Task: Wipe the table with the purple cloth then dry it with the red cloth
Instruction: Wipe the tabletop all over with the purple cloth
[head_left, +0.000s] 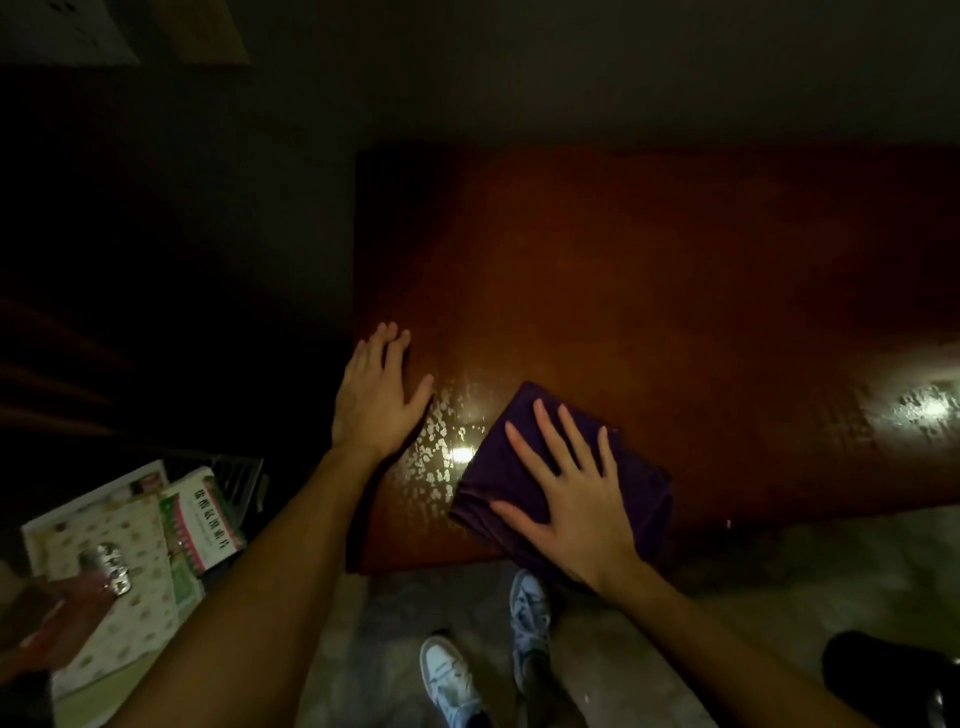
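A: What lay nearest?
B: The right hand (569, 499), fingers spread, pressed flat on the folded purple cloth (561, 478) at the table (675, 270)'s near edge.
A: Farther left?
B: The left hand (376, 397), open-palmed, rested flat on the wood.

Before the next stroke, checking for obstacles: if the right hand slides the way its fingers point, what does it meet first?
Nothing visible: past the right hand and purple cloth lies only wet table, though the far end is dim.
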